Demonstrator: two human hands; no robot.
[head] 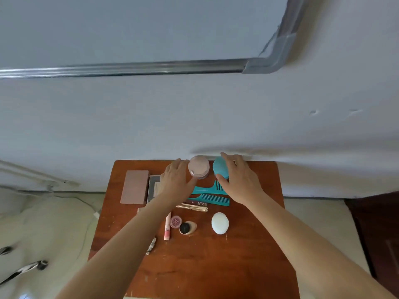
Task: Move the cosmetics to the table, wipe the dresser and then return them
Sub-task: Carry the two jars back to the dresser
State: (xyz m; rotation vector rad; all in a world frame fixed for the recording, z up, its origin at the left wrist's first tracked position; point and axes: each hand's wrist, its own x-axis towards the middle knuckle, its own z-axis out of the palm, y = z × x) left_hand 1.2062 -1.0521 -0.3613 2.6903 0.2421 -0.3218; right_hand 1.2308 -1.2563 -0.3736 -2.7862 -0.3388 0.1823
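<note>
my left hand [176, 180] is loose, fingers straight, thumb touching the pink jar [198, 167] just right of it. my right hand [239, 180] grasps the teal oval thing [218, 167] beside the jar.

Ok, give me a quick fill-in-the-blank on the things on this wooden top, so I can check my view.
1. The left hand is beside a round ___ jar at the back edge.
2. The right hand curls over a teal pad on the jar's ___ side.
3. The number of teal combs between the hands is ___.
4. The white egg-shaped thing lies nearer the ___ forearm.

Missing words: pink; right; two; right.
</note>
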